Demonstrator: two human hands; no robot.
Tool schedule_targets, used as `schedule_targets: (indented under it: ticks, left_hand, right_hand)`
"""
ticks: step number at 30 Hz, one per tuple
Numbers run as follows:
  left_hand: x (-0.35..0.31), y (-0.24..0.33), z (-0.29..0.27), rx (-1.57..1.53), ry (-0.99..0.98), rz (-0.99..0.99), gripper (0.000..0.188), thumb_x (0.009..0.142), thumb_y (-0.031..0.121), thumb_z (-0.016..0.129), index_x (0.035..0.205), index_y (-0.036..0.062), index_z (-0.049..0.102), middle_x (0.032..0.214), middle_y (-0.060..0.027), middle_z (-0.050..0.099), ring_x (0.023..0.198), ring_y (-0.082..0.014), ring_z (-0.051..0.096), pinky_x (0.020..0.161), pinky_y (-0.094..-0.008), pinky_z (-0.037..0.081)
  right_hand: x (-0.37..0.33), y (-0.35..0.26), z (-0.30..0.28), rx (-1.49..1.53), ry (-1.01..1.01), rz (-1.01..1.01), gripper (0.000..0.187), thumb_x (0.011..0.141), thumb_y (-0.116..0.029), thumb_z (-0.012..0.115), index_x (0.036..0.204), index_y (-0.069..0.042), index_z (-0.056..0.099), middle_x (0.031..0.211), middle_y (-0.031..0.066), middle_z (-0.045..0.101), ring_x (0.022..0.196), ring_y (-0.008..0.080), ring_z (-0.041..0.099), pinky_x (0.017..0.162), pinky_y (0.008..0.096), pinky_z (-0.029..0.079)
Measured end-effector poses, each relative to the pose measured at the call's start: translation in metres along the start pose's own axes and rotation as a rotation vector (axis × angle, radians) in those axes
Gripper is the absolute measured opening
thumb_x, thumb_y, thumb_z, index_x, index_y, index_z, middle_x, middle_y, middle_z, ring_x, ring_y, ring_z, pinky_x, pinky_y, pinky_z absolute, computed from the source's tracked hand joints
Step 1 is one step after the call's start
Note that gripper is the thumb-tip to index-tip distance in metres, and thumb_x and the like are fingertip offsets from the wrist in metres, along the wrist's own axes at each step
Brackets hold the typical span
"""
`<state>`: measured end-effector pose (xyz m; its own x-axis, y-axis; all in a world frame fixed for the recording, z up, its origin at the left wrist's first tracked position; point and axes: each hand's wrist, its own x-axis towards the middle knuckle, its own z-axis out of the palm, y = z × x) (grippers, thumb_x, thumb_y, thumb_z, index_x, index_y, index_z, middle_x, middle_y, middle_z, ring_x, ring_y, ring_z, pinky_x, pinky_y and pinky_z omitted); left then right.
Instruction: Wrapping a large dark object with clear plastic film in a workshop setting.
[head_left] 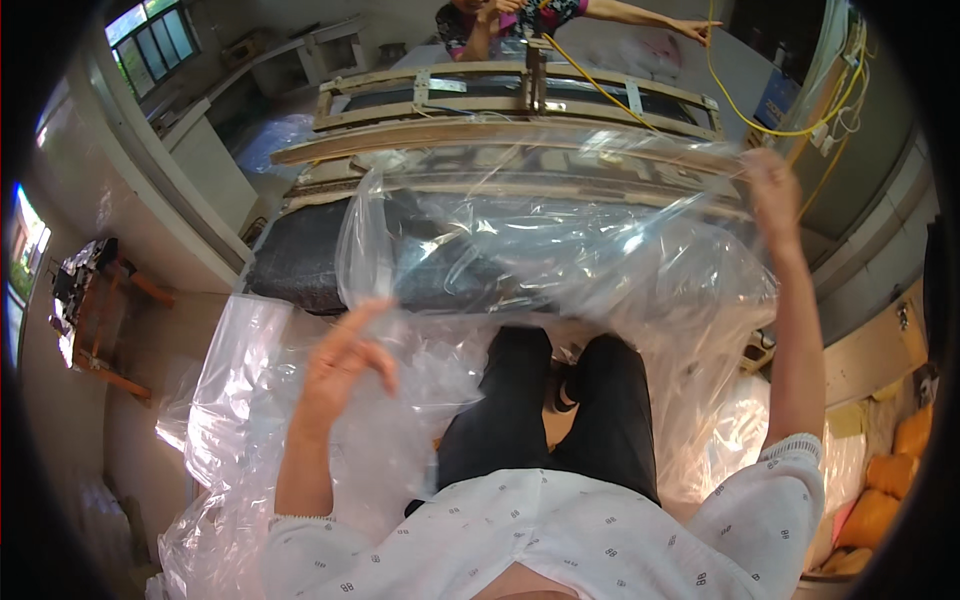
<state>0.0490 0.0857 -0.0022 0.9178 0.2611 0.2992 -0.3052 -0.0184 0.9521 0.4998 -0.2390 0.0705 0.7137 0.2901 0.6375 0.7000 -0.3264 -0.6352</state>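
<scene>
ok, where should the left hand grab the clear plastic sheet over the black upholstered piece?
Probably the left edge of the clear plastic sheet, from the wearer's side: it hangs in a loose fold over the black upholstered piece, just beyond the left hand.

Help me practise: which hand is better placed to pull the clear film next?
Probably the right hand: the clear film appears to rise to it; the left hand, open and blurred, seems free.

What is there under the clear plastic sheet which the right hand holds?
Under the clear plastic sheet, part of a long black padded piece shows, with wooden bars beyond it. Glare and folds cover its right part, which cannot be made out.
</scene>
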Motion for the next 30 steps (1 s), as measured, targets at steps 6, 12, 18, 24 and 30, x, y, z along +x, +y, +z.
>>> schedule_targets:
  ticks: [6,12,18,24,30]
  left_hand:
    - [0.038,-0.012,0.118,0.162,-0.611,0.062,0.055,0.080,-0.005,0.046,0.132,0.0118,0.038,0.093,-0.0080,0.059,0.072,-0.0198,0.058,0.070,-0.0314,0.046]
    - [0.051,-0.057,0.177,0.228,-0.733,0.006,0.048,0.085,0.001,0.043,0.131,0.0095,0.037,0.088,-0.0072,0.059,0.075,-0.0215,0.058,0.068,-0.0319,0.044]
    - [0.042,-0.067,0.203,0.515,-0.711,0.161,0.045,0.084,0.026,0.054,0.125,0.0109,0.044,0.092,-0.0076,0.060,0.076,-0.0272,0.057,0.071,-0.0357,0.046]
    - [0.110,0.000,0.116,0.864,-0.006,0.463,0.023,0.080,0.024,0.060,0.091,0.0037,0.061,0.085,-0.0041,0.058,0.075,-0.0175,0.054,0.063,-0.0249,0.040]
    - [0.139,-0.013,0.086,0.748,-0.259,0.275,0.023,0.074,0.014,0.067,0.092,0.0011,0.059,0.092,-0.0064,0.054,0.078,-0.0153,0.052,0.066,-0.0232,0.041]
  right_hand:
    - [-0.035,-0.073,-0.033,-0.072,0.165,-0.254,0.018,0.084,-0.011,0.054,0.101,-0.007,0.057,0.091,0.0008,0.055,0.085,0.0107,0.053,0.078,0.0232,0.042]
    - [-0.140,-0.119,0.077,0.743,-0.858,0.367,0.039,0.086,-0.022,0.054,0.118,-0.001,0.048,0.108,0.0079,0.053,0.093,0.0125,0.053,0.076,0.0275,0.045]
    - [-0.150,-0.125,0.122,0.993,-1.003,0.384,0.027,0.086,-0.015,0.051,0.111,-0.003,0.049,0.079,-0.0007,0.051,0.069,0.0052,0.049,0.059,0.0197,0.041]
    - [-0.175,-0.127,0.112,0.838,-0.881,0.294,0.023,0.080,-0.006,0.052,0.103,-0.007,0.052,0.064,-0.0047,0.042,0.057,0.0033,0.039,0.052,0.0189,0.034]
    - [-0.175,-0.133,0.112,0.695,-0.857,0.228,0.029,0.076,-0.005,0.053,0.105,-0.007,0.051,0.061,-0.0030,0.040,0.056,0.0054,0.038,0.052,0.0214,0.034]
